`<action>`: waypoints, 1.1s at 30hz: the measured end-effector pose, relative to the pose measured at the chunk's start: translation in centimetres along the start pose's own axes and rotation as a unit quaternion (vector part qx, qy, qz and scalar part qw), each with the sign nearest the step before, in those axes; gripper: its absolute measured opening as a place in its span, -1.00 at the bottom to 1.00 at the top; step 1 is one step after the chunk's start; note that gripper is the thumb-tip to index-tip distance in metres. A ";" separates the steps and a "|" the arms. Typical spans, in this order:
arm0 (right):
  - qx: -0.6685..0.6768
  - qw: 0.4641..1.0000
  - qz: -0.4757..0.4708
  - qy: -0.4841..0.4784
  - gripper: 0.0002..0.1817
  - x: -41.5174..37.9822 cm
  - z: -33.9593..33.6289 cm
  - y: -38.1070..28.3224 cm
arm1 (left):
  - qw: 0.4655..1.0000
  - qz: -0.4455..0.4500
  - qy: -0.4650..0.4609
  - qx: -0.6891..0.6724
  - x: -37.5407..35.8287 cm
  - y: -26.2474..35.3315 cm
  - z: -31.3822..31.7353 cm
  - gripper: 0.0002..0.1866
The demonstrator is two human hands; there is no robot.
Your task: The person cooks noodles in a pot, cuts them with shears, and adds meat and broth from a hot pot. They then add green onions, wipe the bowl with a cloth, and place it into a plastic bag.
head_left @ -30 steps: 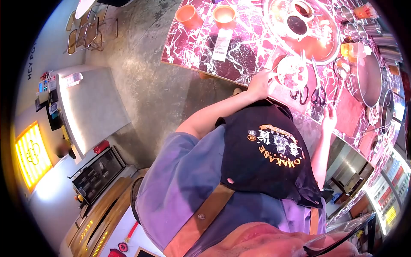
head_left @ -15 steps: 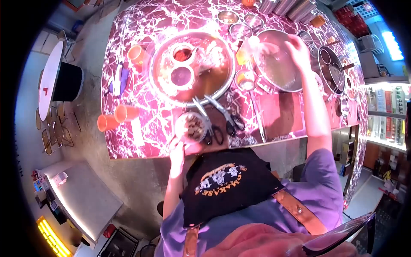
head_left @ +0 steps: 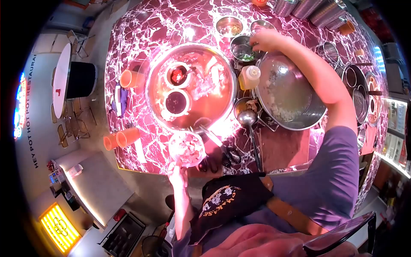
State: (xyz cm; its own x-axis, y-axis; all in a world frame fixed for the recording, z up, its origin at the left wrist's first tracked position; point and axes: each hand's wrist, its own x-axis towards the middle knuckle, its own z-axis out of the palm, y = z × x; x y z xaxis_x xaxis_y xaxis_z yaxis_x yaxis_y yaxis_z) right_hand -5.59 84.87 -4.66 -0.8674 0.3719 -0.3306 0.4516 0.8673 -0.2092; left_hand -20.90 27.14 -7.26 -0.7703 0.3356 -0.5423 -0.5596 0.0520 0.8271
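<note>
My left hand [head_left: 177, 173] grips the near edge of a bowl of food pieces [head_left: 186, 149] at the table's front. My right hand [head_left: 266, 40] is at the rim of a small metal bowl with chopped greens [head_left: 245, 48], its fingers bent down; whether they pinch anything is too small to tell. Under my right forearm is a large metal pot with pale broth [head_left: 284, 92]. A bottle of yellow liquid [head_left: 249, 77] stands left of this pot. The wide round pan [head_left: 150, 96] on the left holds liquid, food and two white cups, one with red contents [head_left: 178, 74], one with dark liquid [head_left: 177, 103].
A ladle [head_left: 252, 132] rests in a small bowl right of the pan. Scissors [head_left: 222, 150] lie by the front edge. Orange cups [head_left: 128, 137] stand on the left, metal bowls [head_left: 229, 27] at the back, and round metal pans [head_left: 357, 83] at the right.
My right hand has moved left from the large pot's far right rim to the small bowl of greens. My left hand still holds its bowl. The view has shifted.
</note>
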 end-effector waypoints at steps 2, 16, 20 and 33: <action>0.000 0.999 0.005 -0.034 -0.76 -1.1 -1.2 -2.0 | 0.999 0.008 -0.032 0.010 2.0 0.5 2.7 -0.81; -0.036 0.996 0.013 -0.080 -0.69 0.9 -2.8 0.0 | 0.988 -0.023 -0.142 0.058 13.4 0.4 26.3 -0.82; -0.012 0.999 0.045 -0.019 -0.75 -1.3 -4.6 0.0 | 0.988 -0.030 -0.140 0.062 13.6 -0.5 26.7 -0.81; -0.005 0.979 -0.190 0.075 -0.76 0.7 1.5 3.8 | 0.987 -0.009 -0.135 0.090 13.9 -2.2 27.1 -0.84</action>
State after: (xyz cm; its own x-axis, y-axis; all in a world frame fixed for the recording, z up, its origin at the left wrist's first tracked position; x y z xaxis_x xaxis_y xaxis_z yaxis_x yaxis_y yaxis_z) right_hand -4.17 87.94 -7.03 -0.9936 0.0652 -0.0919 0.0888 0.9551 -0.2826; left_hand -22.13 57.24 -12.59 -0.6371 0.5709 -0.5178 -0.4899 0.2187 0.8439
